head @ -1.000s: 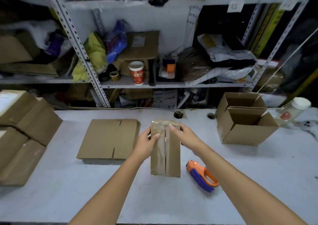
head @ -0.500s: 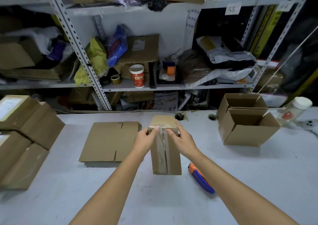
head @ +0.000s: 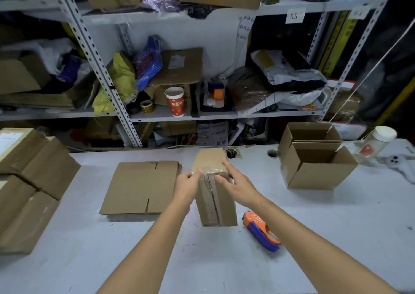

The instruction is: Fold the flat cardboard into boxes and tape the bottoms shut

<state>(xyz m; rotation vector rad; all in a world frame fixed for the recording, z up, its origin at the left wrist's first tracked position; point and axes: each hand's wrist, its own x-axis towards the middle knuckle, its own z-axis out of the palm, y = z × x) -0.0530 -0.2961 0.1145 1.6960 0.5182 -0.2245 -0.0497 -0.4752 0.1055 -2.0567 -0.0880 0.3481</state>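
Note:
A small brown cardboard box (head: pixel 224 206) stands in the middle of the white table, its taped bottom seam facing me and clear tape folded over the far edge. My left hand (head: pixel 187 182) holds its upper left corner, thumb on the tape end. My right hand (head: pixel 235 181) lies against the upper right side, fingers straight and pressing the tape down. A stack of flat cardboard blanks (head: pixel 141 188) lies to the left. An orange and blue tape dispenser (head: pixel 261 230) lies on the table to the right of the box.
Two open folded boxes (head: pixel 314 170) stand at the right, a white-lidded jar (head: pixel 375 143) and a white controller (head: pixel 399 165) beyond them. Sealed parcels (head: pixel 29 181) pile up at the left edge. Cluttered metal shelves (head: pixel 101 75) rise behind the table.
The box has tipped so its far face shows more. Both hands slid up to the far edge, smoothing the tape end over it.

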